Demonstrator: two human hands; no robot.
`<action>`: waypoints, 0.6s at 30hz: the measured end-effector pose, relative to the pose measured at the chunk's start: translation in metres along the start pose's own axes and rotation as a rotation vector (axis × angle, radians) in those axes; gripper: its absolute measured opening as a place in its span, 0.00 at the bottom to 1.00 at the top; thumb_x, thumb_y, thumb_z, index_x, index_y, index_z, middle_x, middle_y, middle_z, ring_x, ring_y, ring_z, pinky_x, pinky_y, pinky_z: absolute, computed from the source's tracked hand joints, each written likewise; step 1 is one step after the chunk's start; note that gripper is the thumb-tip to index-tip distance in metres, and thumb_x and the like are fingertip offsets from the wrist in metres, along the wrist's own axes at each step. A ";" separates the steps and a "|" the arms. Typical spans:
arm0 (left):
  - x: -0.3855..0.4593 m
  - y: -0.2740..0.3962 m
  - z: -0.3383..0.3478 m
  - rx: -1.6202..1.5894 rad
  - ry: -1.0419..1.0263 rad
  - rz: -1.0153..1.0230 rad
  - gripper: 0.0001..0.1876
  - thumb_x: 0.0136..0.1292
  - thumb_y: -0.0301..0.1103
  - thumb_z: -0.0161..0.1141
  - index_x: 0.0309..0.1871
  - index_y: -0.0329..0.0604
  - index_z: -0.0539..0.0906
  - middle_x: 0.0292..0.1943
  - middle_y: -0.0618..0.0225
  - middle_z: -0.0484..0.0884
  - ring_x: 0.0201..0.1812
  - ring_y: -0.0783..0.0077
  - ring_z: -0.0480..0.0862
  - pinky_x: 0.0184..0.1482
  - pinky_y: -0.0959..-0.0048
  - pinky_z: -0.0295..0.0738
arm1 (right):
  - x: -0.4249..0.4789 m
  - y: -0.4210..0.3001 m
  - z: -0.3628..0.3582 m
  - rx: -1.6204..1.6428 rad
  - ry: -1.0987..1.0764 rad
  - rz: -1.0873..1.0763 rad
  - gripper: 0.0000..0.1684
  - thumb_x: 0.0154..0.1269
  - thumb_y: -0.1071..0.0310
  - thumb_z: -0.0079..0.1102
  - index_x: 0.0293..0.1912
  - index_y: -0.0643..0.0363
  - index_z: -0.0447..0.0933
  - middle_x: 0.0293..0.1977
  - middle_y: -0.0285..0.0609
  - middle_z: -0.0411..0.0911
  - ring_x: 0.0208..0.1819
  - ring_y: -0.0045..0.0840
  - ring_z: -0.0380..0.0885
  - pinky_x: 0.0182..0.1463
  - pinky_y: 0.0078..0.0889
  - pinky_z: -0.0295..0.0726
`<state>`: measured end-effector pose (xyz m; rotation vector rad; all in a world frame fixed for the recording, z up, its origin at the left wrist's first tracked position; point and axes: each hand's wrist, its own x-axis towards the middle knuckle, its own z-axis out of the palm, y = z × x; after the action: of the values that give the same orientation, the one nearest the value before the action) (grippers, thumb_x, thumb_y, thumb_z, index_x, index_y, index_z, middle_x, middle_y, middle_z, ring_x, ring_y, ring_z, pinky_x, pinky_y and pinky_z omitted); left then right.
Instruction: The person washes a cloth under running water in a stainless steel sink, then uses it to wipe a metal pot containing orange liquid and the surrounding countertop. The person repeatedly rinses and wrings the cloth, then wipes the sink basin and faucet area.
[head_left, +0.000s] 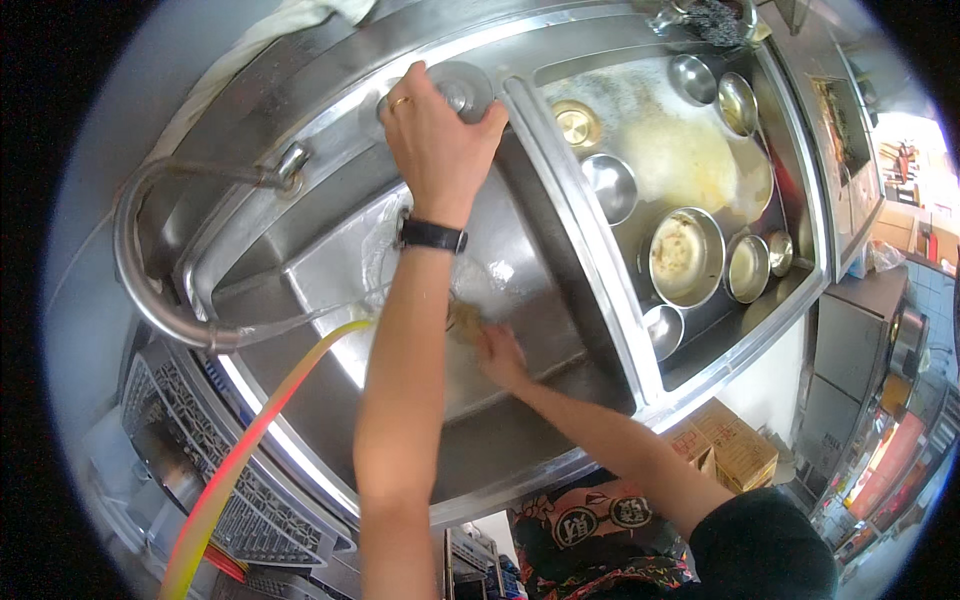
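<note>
My left hand (446, 142), with a ring and a dark wristwatch, reaches to the sink's back ledge. Its thumb and fingers are spread at a round, greyish dish (461, 90); whether they grip it is unclear. Low in the left basin of a steel double sink (525, 202), my right hand (501, 356) holds a blurred, yellowish-brown scrubber (466, 322). Water runs from a curved steel faucet (172, 322) into this basin. A yellow and red hose (255, 427) also leads in, its end near my left forearm.
The right basin holds cloudy, yellowish water with several metal bowls (609, 189) and a larger soiled pot (686, 257). A metal divider (581, 240) separates the basins. Left of the sink stands a patterned grey plastic basket (262, 502). Cardboard boxes (739, 442) sit below at the right.
</note>
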<state>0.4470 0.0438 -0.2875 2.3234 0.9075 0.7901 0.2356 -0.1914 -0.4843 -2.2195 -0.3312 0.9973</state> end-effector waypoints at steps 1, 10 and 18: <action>0.008 0.000 0.007 0.095 -0.041 0.076 0.39 0.49 0.45 0.71 0.61 0.33 0.71 0.58 0.44 0.75 0.60 0.44 0.72 0.62 0.51 0.64 | -0.011 0.004 0.011 0.007 0.004 -0.050 0.21 0.70 0.63 0.55 0.59 0.62 0.74 0.49 0.57 0.76 0.53 0.48 0.75 0.57 0.47 0.74; -0.033 0.002 0.003 0.002 -0.004 0.245 0.26 0.62 0.44 0.67 0.55 0.33 0.77 0.58 0.46 0.78 0.60 0.43 0.75 0.65 0.51 0.65 | -0.015 -0.030 -0.011 0.817 -0.402 0.393 0.26 0.72 0.52 0.58 0.59 0.59 0.71 0.45 0.43 0.77 0.48 0.26 0.76 0.51 0.32 0.76; -0.192 -0.057 -0.101 -0.349 -0.032 -0.645 0.26 0.75 0.47 0.53 0.62 0.30 0.72 0.60 0.50 0.76 0.62 0.58 0.75 0.63 0.63 0.69 | 0.049 -0.171 -0.031 1.112 -0.612 0.160 0.25 0.73 0.51 0.54 0.54 0.62 0.73 0.42 0.40 0.79 0.42 0.26 0.78 0.44 0.31 0.78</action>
<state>0.2384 -0.0341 -0.3164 1.5940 1.2881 0.5699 0.2985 -0.0557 -0.3828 -0.9295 0.1458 1.4585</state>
